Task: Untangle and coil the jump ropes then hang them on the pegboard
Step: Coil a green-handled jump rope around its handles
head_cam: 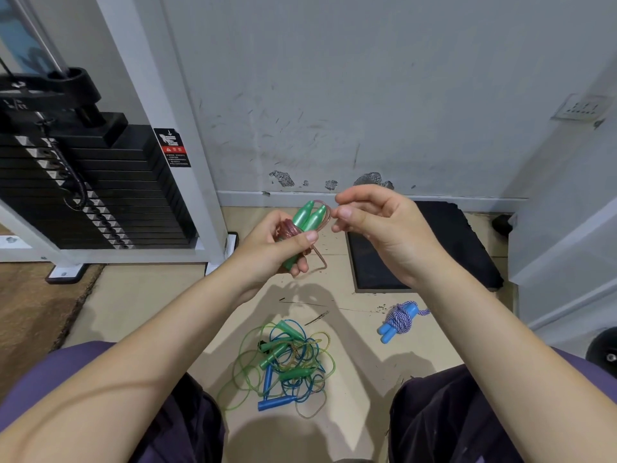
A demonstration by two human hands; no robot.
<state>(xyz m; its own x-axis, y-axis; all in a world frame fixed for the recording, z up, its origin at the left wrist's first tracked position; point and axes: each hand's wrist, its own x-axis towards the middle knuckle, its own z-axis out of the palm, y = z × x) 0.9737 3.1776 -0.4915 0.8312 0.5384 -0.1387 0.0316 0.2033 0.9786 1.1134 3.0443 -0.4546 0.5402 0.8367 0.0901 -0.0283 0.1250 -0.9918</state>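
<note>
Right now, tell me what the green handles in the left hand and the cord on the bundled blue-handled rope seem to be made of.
Green handles: seemingly glossy moulded plastic, going by the bright highlights along them. Cord on the bundled blue-handled rope: apparently woven fabric or cotton, matte, with a purple-and-white braided pattern.

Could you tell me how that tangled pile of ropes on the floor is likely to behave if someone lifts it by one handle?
The tangled pile would probably come up as one floppy clump, since its thin green, blue and yellow cords loop through each other. It looks light: slim cords and small plastic handles. Loose loops would likely dangle and snag, so it may not separate without help.
</note>
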